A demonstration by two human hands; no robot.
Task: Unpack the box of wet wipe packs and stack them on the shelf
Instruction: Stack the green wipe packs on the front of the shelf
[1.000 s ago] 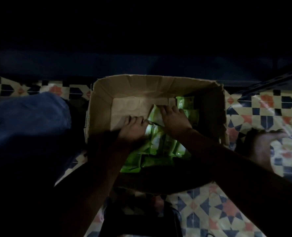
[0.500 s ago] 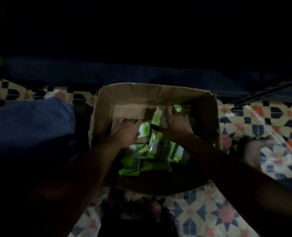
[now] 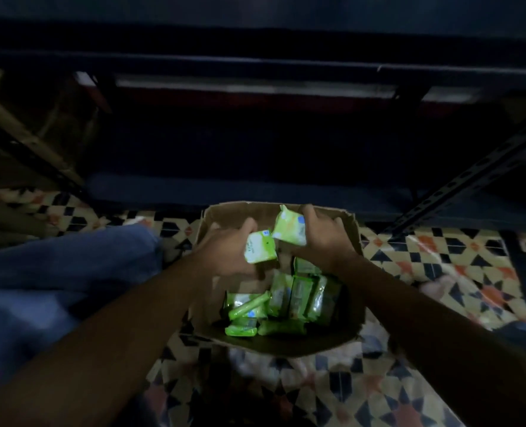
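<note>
An open cardboard box (image 3: 352,232) stands on the tiled floor in dim light. Several green wet wipe packs (image 3: 295,298) lie in its near half. My left hand (image 3: 224,251) grips one green and white pack (image 3: 260,247) above the box. My right hand (image 3: 324,237) grips another pack (image 3: 289,228), tilted, just beside the first. Both held packs are raised over the box's far half. A dark metal shelf (image 3: 255,84) runs across the scene behind the box, its lower levels in shadow.
My blue-trousered knee (image 3: 64,272) is left of the box. A slotted metal shelf upright (image 3: 471,177) slants down at the right, another frame (image 3: 30,143) at the left. Patterned tiles (image 3: 440,260) surround the box. A bare foot (image 3: 440,288) shows blurred at the right.
Both hands have closed on a pack each and lifted them out of the box. The view has tilted up, so more of the shelf shows.
</note>
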